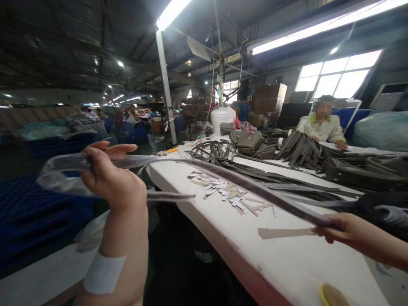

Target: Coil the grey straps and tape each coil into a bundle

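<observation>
A long dark strap in a clear plastic sleeve stretches across the view above the white table. My left hand, raised at the left, pinches the plastic sleeve, which loops round behind it. The strap's other end lies in the closed fingers of my right hand, at the table's right side. From beneath the right fingers a flat grey-beige strip sticks out to the left. A strap end hangs to the right of my left wrist.
Paper scraps lie on the white table. Behind them are dark straps and grey-green bags. A person works across the table. Blue pallets stand at left; a yellow-rimmed roll is near the front edge.
</observation>
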Tool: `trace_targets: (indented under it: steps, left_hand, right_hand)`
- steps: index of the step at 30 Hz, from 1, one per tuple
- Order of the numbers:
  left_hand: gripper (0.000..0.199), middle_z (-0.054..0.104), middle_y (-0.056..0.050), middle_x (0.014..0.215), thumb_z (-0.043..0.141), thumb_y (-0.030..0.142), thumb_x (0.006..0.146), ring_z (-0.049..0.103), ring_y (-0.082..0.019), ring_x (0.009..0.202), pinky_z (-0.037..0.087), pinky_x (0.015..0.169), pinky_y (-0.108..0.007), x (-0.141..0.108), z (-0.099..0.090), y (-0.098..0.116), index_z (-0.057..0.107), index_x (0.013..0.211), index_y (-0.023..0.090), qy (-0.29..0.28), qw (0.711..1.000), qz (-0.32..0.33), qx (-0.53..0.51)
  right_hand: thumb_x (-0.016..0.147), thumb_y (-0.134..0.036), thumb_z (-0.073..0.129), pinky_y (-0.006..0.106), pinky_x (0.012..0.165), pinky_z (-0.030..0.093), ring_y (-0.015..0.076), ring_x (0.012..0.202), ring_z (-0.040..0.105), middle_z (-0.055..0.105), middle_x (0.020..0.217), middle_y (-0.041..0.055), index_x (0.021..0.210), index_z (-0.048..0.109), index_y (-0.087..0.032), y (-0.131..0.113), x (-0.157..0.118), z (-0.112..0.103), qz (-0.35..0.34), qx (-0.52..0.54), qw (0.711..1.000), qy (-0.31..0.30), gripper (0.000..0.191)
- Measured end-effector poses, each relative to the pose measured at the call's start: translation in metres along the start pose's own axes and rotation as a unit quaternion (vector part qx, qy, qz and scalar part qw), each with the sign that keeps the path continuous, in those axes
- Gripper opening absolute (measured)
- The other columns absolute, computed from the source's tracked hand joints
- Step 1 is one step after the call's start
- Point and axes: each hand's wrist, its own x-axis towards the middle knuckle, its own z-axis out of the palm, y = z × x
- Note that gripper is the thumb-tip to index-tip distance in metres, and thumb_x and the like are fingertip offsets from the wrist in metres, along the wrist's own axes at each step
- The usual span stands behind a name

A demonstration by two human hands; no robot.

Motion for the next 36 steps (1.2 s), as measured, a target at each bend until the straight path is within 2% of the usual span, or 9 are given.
trace_targets:
  steps: [3, 6, 11, 16, 19, 22, 26, 32, 36]
  left_hand:
    - [0.021, 0.061, 0.005, 0.056, 0.030, 0.023, 0.098, 0.062, -0.012, 0.057, 0.048, 0.064, -0.024, 0.026, -0.026, -0.025, 0.048, 0.088, 0.019, -0.026, 0.989, -0.088, 0.118]
    - [0.027, 0.060, 0.003, 0.051, 0.026, 0.022, 0.099, 0.064, -0.013, 0.057, 0.048, 0.064, -0.026, 0.009, -0.058, -0.069, 0.049, 0.086, 0.016, -0.168, 0.913, -0.280, 0.245]
    - [0.035, 0.072, -0.007, 0.066, 0.047, 0.041, 0.094, 0.070, -0.020, 0.076, 0.051, 0.080, -0.032, -0.076, -0.133, -0.101, 0.061, 0.078, 0.013, -0.385, 0.729, -0.457, 0.335]
    - [0.046, 0.075, -0.011, 0.087, 0.053, 0.057, 0.087, 0.068, -0.025, 0.094, 0.048, 0.090, -0.035, -0.162, -0.206, -0.045, 0.069, 0.079, 0.014, -0.490, 0.574, -0.564, 0.335]
    - [0.063, 0.073, -0.014, 0.100, 0.042, 0.068, 0.087, 0.068, -0.023, 0.095, 0.048, 0.091, -0.037, -0.198, -0.239, 0.010, 0.068, 0.098, 0.011, -0.538, 0.439, -0.701, 0.163]
    - [0.059, 0.073, -0.013, 0.092, 0.055, 0.067, 0.080, 0.070, -0.021, 0.083, 0.051, 0.082, -0.036, -0.218, -0.260, 0.054, 0.065, 0.098, 0.011, -0.519, 0.354, -0.774, 0.074]
    - [0.051, 0.070, -0.007, 0.075, 0.065, 0.060, 0.076, 0.068, -0.016, 0.064, 0.050, 0.064, -0.027, -0.229, -0.271, 0.079, 0.058, 0.094, 0.013, -0.506, 0.308, -0.804, 0.055]
    - [0.046, 0.067, -0.002, 0.065, 0.072, 0.050, 0.074, 0.063, -0.012, 0.054, 0.049, 0.059, -0.024, -0.239, -0.274, 0.084, 0.051, 0.094, 0.014, -0.518, 0.330, -0.787, 0.047]
    - [0.052, 0.067, -0.002, 0.062, 0.071, 0.050, 0.075, 0.064, -0.013, 0.052, 0.052, 0.059, -0.025, -0.240, -0.275, 0.089, 0.051, 0.106, 0.013, -0.540, 0.305, -0.783, 0.041]
  right_hand:
    - [0.088, -0.054, 0.053, 0.024, 0.052, 0.042, 0.0133, 0.048, 0.053, 0.062, 0.054, 0.0029, 0.076, 0.067, -0.020, -0.079, -0.010, 0.011, 0.033, 0.105, 0.984, -0.139, 0.039]
    - [0.088, -0.057, 0.052, 0.022, 0.050, 0.042, 0.0114, 0.051, 0.052, 0.060, 0.062, 0.0013, 0.084, 0.067, -0.017, -0.151, -0.015, 0.048, 0.012, 0.234, 0.933, -0.274, 0.043]
    - [0.092, -0.044, 0.053, 0.023, 0.065, 0.048, 0.0079, 0.049, 0.046, 0.055, 0.056, -0.0033, 0.085, 0.064, -0.016, -0.190, 0.002, 0.159, 0.064, 0.587, 0.768, -0.248, 0.031]
    - [0.093, -0.022, 0.052, 0.022, 0.064, 0.051, 0.0080, 0.054, 0.053, 0.061, 0.066, -0.0002, 0.090, 0.065, -0.013, -0.175, 0.008, 0.258, 0.170, 0.747, 0.627, -0.145, 0.017]
    - [0.093, -0.015, 0.050, 0.021, 0.065, 0.054, 0.0093, 0.060, 0.060, 0.066, 0.073, 0.0019, 0.094, 0.065, -0.015, -0.161, 0.002, 0.287, 0.242, 0.774, 0.577, -0.096, 0.016]
    - [0.094, -0.012, 0.045, 0.022, 0.071, 0.058, 0.0106, 0.068, 0.065, 0.069, 0.079, 0.0037, 0.095, 0.065, -0.017, -0.146, -0.006, 0.300, 0.275, 0.788, 0.548, -0.051, 0.020]
    - [0.096, -0.012, 0.041, 0.024, 0.074, 0.060, 0.0111, 0.069, 0.067, 0.071, 0.082, 0.0045, 0.099, 0.065, -0.017, -0.126, -0.017, 0.304, 0.291, 0.800, 0.524, -0.004, 0.024]
    - [0.099, -0.015, 0.038, 0.024, 0.070, 0.061, 0.0108, 0.065, 0.067, 0.071, 0.081, 0.0046, 0.094, 0.064, -0.015, -0.106, -0.033, 0.306, 0.328, 0.803, 0.495, 0.044, 0.027]
    - [0.100, -0.015, 0.033, 0.023, 0.068, 0.061, 0.0095, 0.062, 0.066, 0.071, 0.077, 0.0029, 0.089, 0.063, -0.016, -0.096, -0.039, 0.309, 0.337, 0.804, 0.485, 0.064, 0.032]
